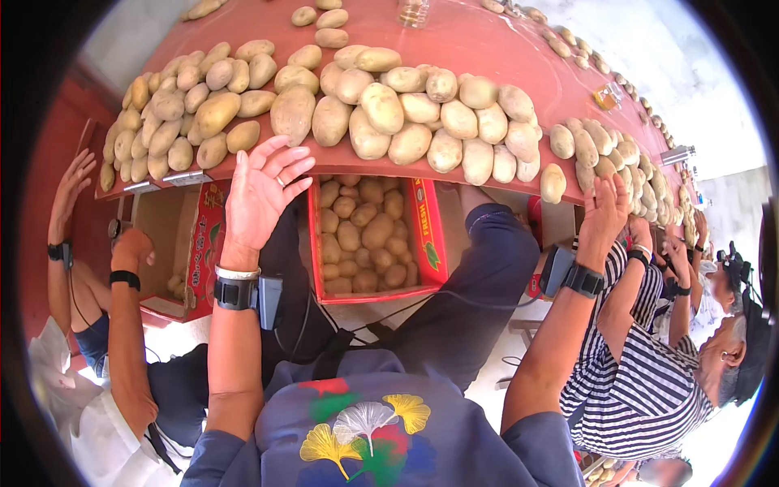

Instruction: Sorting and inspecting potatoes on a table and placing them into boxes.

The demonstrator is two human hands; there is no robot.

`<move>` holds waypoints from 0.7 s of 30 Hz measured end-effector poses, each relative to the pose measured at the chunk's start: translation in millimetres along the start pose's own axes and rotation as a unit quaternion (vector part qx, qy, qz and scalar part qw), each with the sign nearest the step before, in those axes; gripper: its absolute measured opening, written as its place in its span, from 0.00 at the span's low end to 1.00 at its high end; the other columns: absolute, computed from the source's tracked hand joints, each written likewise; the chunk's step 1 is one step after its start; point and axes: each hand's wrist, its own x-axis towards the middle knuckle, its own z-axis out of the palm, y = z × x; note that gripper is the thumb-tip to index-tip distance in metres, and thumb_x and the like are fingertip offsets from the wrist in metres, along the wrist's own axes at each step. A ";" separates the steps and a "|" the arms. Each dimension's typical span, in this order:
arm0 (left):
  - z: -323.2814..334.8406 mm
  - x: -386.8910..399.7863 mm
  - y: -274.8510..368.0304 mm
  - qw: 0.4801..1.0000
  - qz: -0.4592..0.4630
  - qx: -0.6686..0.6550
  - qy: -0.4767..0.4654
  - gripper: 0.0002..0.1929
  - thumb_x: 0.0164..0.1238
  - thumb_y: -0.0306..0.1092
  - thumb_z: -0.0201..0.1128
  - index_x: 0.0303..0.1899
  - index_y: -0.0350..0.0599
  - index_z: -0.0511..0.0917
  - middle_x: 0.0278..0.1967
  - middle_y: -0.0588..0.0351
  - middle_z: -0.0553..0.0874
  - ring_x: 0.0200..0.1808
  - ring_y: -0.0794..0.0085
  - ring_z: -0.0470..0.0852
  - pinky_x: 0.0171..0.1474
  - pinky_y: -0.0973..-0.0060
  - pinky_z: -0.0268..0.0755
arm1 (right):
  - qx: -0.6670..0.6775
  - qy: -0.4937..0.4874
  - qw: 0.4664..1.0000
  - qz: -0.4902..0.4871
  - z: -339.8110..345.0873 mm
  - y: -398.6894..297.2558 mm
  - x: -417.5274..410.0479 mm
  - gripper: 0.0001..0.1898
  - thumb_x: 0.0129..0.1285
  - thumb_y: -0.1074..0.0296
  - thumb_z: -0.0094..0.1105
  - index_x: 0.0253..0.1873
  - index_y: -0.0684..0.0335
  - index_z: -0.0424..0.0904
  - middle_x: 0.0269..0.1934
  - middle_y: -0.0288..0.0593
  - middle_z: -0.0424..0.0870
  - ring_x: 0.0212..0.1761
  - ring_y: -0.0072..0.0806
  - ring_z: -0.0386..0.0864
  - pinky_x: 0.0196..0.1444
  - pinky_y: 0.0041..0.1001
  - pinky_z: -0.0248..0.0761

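Observation:
My left hand [266, 192] is raised palm up at the table's front edge, fingers spread, with nothing in it; a ring and a wrist device show on it. My right hand [602, 213] is up at the edge on the right, fingers extended and close together, seemingly empty, near a lone potato [553, 183]. Between the hands, a long heap of potatoes [409, 144] lies along the edge of the red table [328, 159]. Another heap of smaller potatoes [166, 106] is at the left, and one more [599, 141] at the right. Below the edge, an open red cardboard box [435, 243] holds many potatoes.
A second cardboard box [201, 262] stands under the table at left. Co-workers sit on both sides, with a hand [74, 182] at left and a striped sleeve [651, 365] at right. A glass jar [414, 12] and loose potatoes [332, 19] are farther back. Cables cross my lap.

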 end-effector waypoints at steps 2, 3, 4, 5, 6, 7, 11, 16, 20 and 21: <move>2.4 0.5 -2.5 0.997 0.044 0.030 0.054 0.28 0.73 0.56 0.36 0.57 0.40 0.66 0.51 0.45 0.77 0.53 0.60 0.76 0.55 0.64 0.69 | -0.004 -0.009 1.000 0.006 -10.9 19.9 -3.2 0.20 0.60 0.74 0.57 0.58 0.65 0.67 0.53 0.43 0.72 0.51 0.25 0.72 0.48 0.23 0.69; 4.3 0.5 -3.9 0.996 0.045 0.040 0.059 0.28 0.73 0.56 0.36 0.57 0.40 0.66 0.51 0.45 0.77 0.53 0.60 0.76 0.55 0.64 0.69 | 0.000 0.010 1.000 0.030 -13.8 27.5 -3.6 0.20 0.60 0.74 0.57 0.58 0.65 0.67 0.53 0.43 0.72 0.51 0.25 0.72 0.48 0.23 0.69; 6.1 0.8 -2.0 0.994 0.064 0.041 0.078 0.27 0.73 0.54 0.38 0.57 0.39 0.65 0.51 0.45 0.77 0.52 0.61 0.77 0.54 0.65 0.70 | -0.021 -0.010 0.999 0.022 -12.8 34.7 -3.8 0.21 0.61 0.74 0.57 0.58 0.65 0.67 0.54 0.43 0.72 0.51 0.24 0.71 0.48 0.23 0.68; 8.1 -0.1 1.7 0.987 0.071 0.047 0.133 0.25 0.73 0.52 0.40 0.57 0.39 0.65 0.51 0.44 0.77 0.51 0.61 0.78 0.53 0.66 0.71 | -0.035 -0.033 0.999 0.017 -10.0 40.4 -3.7 0.21 0.61 0.74 0.56 0.59 0.65 0.67 0.54 0.43 0.71 0.51 0.24 0.71 0.48 0.22 0.68; 9.7 0.2 6.2 0.974 0.106 0.095 0.179 0.22 0.73 0.48 0.43 0.55 0.39 0.67 0.49 0.45 0.78 0.49 0.62 0.79 0.51 0.67 0.72 | -0.027 -0.026 0.999 0.031 -7.1 41.6 -1.5 0.21 0.61 0.74 0.56 0.59 0.64 0.67 0.55 0.42 0.71 0.51 0.24 0.71 0.48 0.22 0.68; 10.9 1.1 10.7 0.953 0.149 0.148 0.217 0.19 0.73 0.44 0.43 0.53 0.38 0.68 0.47 0.47 0.79 0.47 0.64 0.80 0.50 0.69 0.72 | -0.026 -0.016 0.999 0.040 -3.0 41.4 1.3 0.21 0.62 0.74 0.55 0.60 0.64 0.67 0.55 0.42 0.71 0.51 0.23 0.70 0.48 0.22 0.67; 9.5 14.8 29.1 0.890 0.249 0.241 0.297 0.15 0.73 0.40 0.46 0.52 0.40 0.69 0.46 0.50 0.79 0.49 0.68 0.77 0.53 0.72 0.68 | -0.022 -0.038 0.999 0.031 17.9 28.4 5.6 0.20 0.63 0.74 0.53 0.60 0.63 0.67 0.57 0.40 0.70 0.52 0.21 0.70 0.50 0.22 0.66; 2.4 37.8 25.8 0.797 0.271 0.436 0.319 0.19 0.64 0.32 0.55 0.55 0.39 0.67 0.51 0.47 0.75 0.54 0.63 0.72 0.58 0.69 0.62 | -0.030 -0.102 0.994 -0.006 59.4 16.4 -2.1 0.20 0.65 0.73 0.52 0.61 0.65 0.66 0.58 0.43 0.69 0.55 0.23 0.69 0.52 0.22 0.65; -6.3 62.9 -0.1 0.695 0.250 0.643 0.202 0.25 0.60 0.32 0.56 0.59 0.37 0.62 0.54 0.38 0.70 0.57 0.48 0.67 0.61 0.60 0.58 | -0.030 -0.128 0.990 -0.047 91.8 14.0 12.8 0.25 0.61 0.71 0.56 0.62 0.67 0.62 0.59 0.52 0.68 0.60 0.35 0.67 0.58 0.31 0.64; -9.4 68.9 -4.1 0.686 0.259 0.653 0.191 0.26 0.59 0.32 0.56 0.59 0.37 0.62 0.55 0.36 0.69 0.58 0.45 0.66 0.61 0.58 0.58 | -0.038 -0.122 0.991 -0.041 99.1 13.3 20.4 0.25 0.61 0.71 0.56 0.62 0.67 0.62 0.59 0.52 0.68 0.60 0.35 0.67 0.58 0.31 0.64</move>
